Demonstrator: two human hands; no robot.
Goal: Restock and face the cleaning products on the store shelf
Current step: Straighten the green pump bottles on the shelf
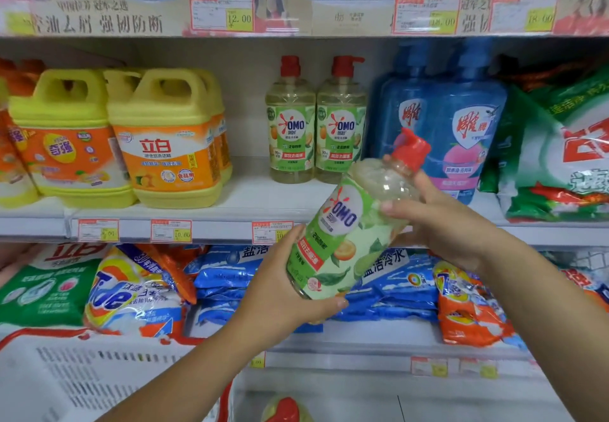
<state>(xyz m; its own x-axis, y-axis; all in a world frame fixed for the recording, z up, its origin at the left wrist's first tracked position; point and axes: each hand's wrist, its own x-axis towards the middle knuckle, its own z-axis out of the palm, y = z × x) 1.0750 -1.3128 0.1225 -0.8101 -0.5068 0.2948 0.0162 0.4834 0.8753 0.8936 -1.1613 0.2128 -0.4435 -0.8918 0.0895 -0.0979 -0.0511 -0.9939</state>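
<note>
OMO bottle (342, 233) tilted, in front of middle shelf (257, 197); left hand (283, 293) cups base, right hand (438, 220) fingers curl round shoulder. Rigid, probably heavy, slick; support base

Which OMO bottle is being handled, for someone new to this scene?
On the middle shelf, two upright OMO bottles stand between yellow jugs and blue bottles. In front, the left hand and right hand hold a third OMO bottle, the only one tilted, off the shelf.
</note>
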